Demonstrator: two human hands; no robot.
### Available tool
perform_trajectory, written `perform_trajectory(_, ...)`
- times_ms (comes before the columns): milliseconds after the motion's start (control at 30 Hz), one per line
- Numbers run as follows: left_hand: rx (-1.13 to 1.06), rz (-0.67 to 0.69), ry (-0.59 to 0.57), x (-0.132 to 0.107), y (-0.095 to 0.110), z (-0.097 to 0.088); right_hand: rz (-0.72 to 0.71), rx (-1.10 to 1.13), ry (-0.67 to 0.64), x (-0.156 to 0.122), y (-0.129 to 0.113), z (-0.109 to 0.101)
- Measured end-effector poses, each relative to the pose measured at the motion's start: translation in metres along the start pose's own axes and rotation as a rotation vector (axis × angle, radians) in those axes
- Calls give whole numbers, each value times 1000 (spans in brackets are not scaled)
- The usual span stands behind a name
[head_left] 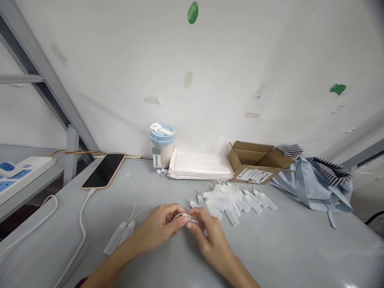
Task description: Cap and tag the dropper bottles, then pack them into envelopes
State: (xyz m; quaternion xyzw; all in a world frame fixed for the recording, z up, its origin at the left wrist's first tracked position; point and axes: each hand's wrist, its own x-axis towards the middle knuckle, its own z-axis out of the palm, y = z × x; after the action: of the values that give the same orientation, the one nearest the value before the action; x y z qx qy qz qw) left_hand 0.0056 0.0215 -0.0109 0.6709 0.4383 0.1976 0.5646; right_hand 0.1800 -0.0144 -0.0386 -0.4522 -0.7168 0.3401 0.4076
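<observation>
My left hand (pixel 159 226) and my right hand (pixel 208 236) meet above the grey table (pixel 270 248), near its front edge. Both pinch one small clear plastic tag with a thin white loop (pixel 187 218) between their fingertips. A heap of several similar clear tags (pixel 231 198) lies just beyond my right hand. Two more tags with loops (pixel 121 236) lie side by side to the left of my left hand.
A phone (pixel 104 171) on a white charging cable (pixel 81 224) lies at the left. A blue-lidded cup (pixel 162 146), a stack of white bags (pixel 199 165), an open cardboard box (pixel 255 162) and bundled cloth (pixel 315 180) stand along the wall. A power strip (pixel 18 170) sits on the left shelf.
</observation>
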Motion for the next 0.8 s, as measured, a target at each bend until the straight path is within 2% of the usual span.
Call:
perform_trajectory(567,31,-35,7,2,-9,0,65,-16,-54,-2,5,1)
perform_trajectory(800,7,-35,20,3,-7,-1,42,-7,-63,0,3,0)
